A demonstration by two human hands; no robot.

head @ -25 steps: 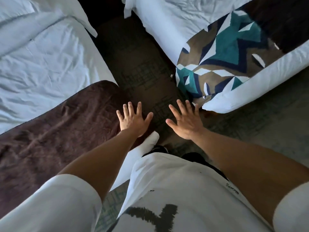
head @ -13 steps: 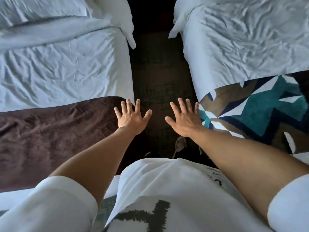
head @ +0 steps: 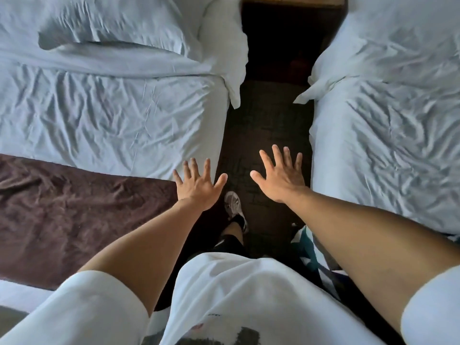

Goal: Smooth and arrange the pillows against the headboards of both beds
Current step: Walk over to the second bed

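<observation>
Two beds flank a dark carpeted aisle (head: pixel 268 135), and the person stands between them looking down. Both hands are held out over the aisle, palms down, fingers straight and spread; neither grip has hold of anything. The left hand (head: pixel 198 186) hangs at the edge of the left bed (head: pixel 112 115), just beside where a brown runner (head: pixel 74 207) crosses its wrinkled white sheet. The right hand (head: pixel 282 176) hovers near the side of the right bed (head: pixel 385 145). A white pillow (head: pixel 117 23) lies at the far end of the left bed, creased and rumpled. On the right bed another pillow (head: pixel 398 41) sits at the far end, one corner drooping over the mattress edge toward the aisle. A light shoe (head: pixel 234 207) shows on the carpet below the hands.
</observation>
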